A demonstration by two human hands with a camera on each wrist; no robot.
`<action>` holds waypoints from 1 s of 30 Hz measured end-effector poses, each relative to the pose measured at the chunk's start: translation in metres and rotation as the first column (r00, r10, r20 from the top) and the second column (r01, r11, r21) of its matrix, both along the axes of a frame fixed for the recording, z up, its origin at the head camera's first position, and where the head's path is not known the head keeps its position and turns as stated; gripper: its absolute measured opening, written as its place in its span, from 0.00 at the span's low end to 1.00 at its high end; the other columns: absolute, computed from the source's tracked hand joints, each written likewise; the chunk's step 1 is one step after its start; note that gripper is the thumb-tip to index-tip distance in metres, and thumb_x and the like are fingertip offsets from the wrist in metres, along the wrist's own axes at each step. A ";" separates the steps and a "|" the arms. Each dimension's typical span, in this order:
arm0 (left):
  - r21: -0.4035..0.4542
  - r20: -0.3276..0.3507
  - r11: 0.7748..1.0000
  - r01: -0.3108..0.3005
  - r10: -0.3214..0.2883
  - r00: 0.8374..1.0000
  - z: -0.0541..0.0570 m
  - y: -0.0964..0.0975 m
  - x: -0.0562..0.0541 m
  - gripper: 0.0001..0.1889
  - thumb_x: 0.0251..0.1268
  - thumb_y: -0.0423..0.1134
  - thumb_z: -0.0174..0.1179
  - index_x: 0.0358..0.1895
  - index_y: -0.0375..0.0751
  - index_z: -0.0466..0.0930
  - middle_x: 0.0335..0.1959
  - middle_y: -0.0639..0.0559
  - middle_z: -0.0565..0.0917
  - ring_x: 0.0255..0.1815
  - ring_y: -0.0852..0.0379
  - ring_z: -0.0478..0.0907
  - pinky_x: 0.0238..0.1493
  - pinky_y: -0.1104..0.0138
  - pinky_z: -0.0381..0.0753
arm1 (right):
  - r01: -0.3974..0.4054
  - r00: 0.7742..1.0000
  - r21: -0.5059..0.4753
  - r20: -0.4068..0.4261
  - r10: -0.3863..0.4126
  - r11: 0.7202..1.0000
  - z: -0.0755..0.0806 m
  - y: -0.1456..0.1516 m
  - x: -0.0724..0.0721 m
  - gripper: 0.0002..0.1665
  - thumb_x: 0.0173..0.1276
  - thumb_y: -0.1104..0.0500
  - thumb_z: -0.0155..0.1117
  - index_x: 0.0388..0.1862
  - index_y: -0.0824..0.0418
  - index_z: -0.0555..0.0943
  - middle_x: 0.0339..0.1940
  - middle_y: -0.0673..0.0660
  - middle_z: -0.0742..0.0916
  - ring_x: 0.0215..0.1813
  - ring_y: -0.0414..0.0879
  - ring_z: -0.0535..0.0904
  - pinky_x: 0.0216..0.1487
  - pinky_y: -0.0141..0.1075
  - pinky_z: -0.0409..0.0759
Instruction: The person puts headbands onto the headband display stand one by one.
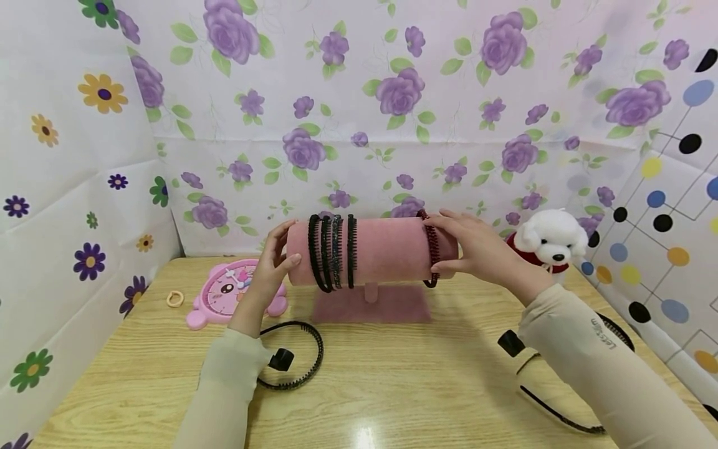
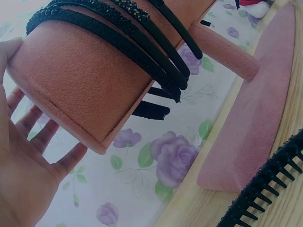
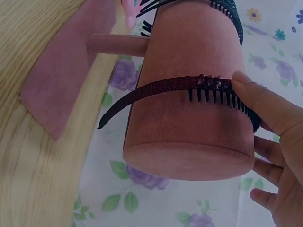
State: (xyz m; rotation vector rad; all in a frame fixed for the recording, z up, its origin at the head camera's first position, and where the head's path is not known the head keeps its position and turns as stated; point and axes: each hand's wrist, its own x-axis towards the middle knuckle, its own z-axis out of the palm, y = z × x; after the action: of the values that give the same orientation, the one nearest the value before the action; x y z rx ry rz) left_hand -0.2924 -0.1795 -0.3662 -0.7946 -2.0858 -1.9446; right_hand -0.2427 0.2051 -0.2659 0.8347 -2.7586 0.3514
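A pink plush headband stand [image 1: 389,249] with a thick horizontal roll rises on a post from a flat pink base [image 1: 370,308]. Several black toothed headbands [image 1: 351,252] sit side by side near its left end. My left hand [image 1: 268,268] holds that end, thumb on the front and fingers around behind. Close to the right end, a dark red headband [image 3: 161,87] with beads and comb teeth lies across the roll. My right hand [image 1: 477,249] grips this headband over the roll, its thumb [image 3: 251,90] on the band and the other fingers behind.
Left on the wooden table are a pink clock [image 1: 215,296], a small tan ring [image 1: 175,299] and a black headband [image 1: 321,355] beside my left wrist. On the right, a white plush dog [image 1: 552,240] sits behind more headbands [image 1: 561,416], partly hidden by my sleeve. Flowered sheets hang behind.
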 end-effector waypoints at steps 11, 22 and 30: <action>0.005 -0.002 1.000 0.000 0.000 1.000 0.001 0.000 0.000 0.33 0.66 0.30 0.48 0.74 0.51 0.53 0.75 0.51 0.57 0.74 0.57 0.55 0.68 0.56 0.57 | 0.031 0.999 0.018 -0.020 -0.031 0.999 0.000 -0.008 -0.002 0.48 0.53 0.43 0.74 0.71 0.50 0.66 0.73 0.64 0.69 0.73 0.65 0.62 0.68 0.62 0.59; 0.032 -0.016 0.999 0.015 -0.014 1.000 -0.001 0.000 0.000 0.33 0.66 0.29 0.48 0.74 0.51 0.54 0.73 0.55 0.61 0.70 0.62 0.59 0.64 0.63 0.60 | 0.000 1.000 0.001 -0.006 0.000 1.000 -0.001 -0.021 -0.004 0.50 0.54 0.42 0.73 0.73 0.53 0.64 0.73 0.65 0.68 0.74 0.63 0.61 0.70 0.62 0.56; 0.045 -0.016 0.999 0.019 -0.018 1.000 0.000 0.001 0.001 0.33 0.66 0.30 0.49 0.74 0.50 0.54 0.71 0.57 0.62 0.70 0.62 0.60 0.64 0.64 0.61 | -0.005 1.000 0.011 -0.027 0.005 1.000 -0.002 -0.030 -0.005 0.50 0.53 0.41 0.73 0.72 0.53 0.64 0.72 0.63 0.70 0.74 0.61 0.61 0.73 0.58 0.55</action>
State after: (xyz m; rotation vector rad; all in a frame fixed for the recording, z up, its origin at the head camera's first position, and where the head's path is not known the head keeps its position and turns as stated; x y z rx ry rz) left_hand -0.2915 -0.1781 -0.3657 -0.8208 -2.0256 -1.9805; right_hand -0.2473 0.1747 -0.2679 0.8431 -2.7366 0.3241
